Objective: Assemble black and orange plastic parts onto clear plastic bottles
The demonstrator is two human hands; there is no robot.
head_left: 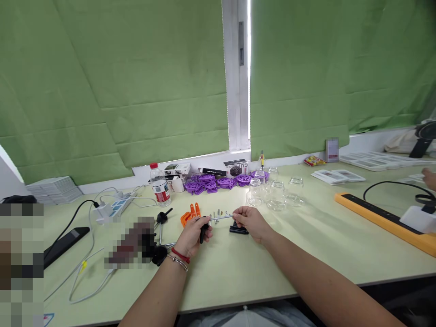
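My left hand (195, 235) is closed around a black part fixed to a thin metal rod (220, 218), which points to the right. My right hand (252, 222) pinches the rod's far end; whether a small piece sits between those fingertips I cannot tell. Below the right fingers lies a black plastic part (239, 230) on the table. Just behind the rod are several small metal screws (217, 213). Orange plastic pieces (190, 215) rest beyond my left hand. Left of that hand are black parts with metal rods (161, 231).
Purple plastic pieces (207, 183) line the back, near a bottle with a red cap (160, 186). Clear glass cups (276, 195) stand behind my right hand. An orange power strip (384, 222) is at right; cables and a black power bank (68, 245) lie left. Another person's hand (429, 178) shows at far right.
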